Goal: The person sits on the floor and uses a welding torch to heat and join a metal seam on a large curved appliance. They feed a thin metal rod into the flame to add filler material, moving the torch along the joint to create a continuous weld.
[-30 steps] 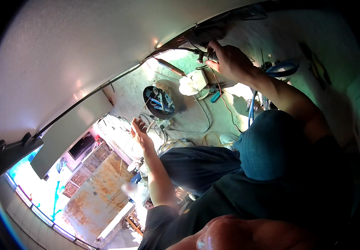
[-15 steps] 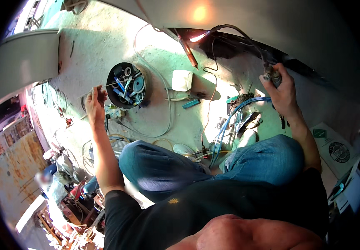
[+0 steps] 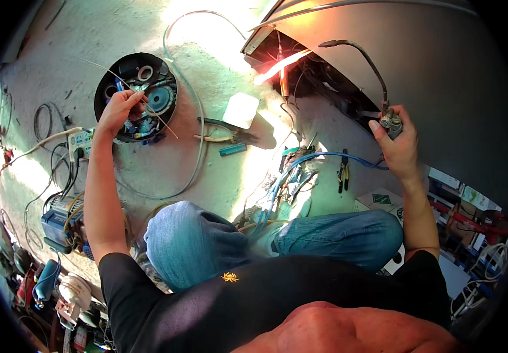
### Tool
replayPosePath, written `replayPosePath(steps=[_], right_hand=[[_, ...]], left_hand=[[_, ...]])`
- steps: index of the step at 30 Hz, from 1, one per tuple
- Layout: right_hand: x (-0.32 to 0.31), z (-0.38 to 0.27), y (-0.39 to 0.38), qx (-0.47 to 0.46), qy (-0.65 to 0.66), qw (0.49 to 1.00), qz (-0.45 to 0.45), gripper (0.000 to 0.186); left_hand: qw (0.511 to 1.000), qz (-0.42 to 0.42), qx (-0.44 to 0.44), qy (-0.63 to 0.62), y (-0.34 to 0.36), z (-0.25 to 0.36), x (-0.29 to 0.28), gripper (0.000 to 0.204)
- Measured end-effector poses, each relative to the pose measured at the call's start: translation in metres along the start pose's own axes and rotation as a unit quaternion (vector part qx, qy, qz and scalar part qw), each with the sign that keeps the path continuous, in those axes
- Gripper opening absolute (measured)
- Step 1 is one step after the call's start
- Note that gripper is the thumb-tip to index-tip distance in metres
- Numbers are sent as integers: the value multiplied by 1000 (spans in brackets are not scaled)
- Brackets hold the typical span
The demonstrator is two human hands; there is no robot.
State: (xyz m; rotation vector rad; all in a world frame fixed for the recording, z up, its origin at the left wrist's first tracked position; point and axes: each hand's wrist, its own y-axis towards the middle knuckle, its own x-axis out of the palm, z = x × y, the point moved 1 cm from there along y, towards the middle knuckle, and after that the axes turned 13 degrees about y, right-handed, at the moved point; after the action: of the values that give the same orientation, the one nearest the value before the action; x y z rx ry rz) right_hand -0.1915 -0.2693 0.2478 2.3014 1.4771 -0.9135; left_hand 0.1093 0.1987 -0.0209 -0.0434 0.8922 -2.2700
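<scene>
One rod (image 3: 162,122) pinched in left grip (image 3: 123,110) over bucket (image 3: 140,57), right grip (image 3: 400,136), well apart, clasping lit torch (image 3: 390,120), flame (image 3: 286,65) crossing panel edge (image 3: 342,72)

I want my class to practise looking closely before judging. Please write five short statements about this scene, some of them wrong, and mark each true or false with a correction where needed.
1. The right hand grips a torch with a curved neck. True.
2. The torch is unlit. False: a bright flame streams beyond its tip.
3. The left hand holds a thin rod. True.
4. A blue-grey disc lies in the round black container. True.
5. Nothing else is in the container. False: a ring-shaped item and other objects lie there too.
</scene>
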Motion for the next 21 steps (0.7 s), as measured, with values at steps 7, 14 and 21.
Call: replayPosePath(steps=[7,14,21], right_hand=[[38,-36,19,-85,-55,995,-4,25],[82,-47,57,-89,-111,989,-34,24],[79,-45,58,-86,-154,984,-12,24]], left_hand=[[993,105,48,-14,8,-20,25,33],[958,250,104,93,15,-35,44,38],[955,258,90,119,13,-30,48,37]])
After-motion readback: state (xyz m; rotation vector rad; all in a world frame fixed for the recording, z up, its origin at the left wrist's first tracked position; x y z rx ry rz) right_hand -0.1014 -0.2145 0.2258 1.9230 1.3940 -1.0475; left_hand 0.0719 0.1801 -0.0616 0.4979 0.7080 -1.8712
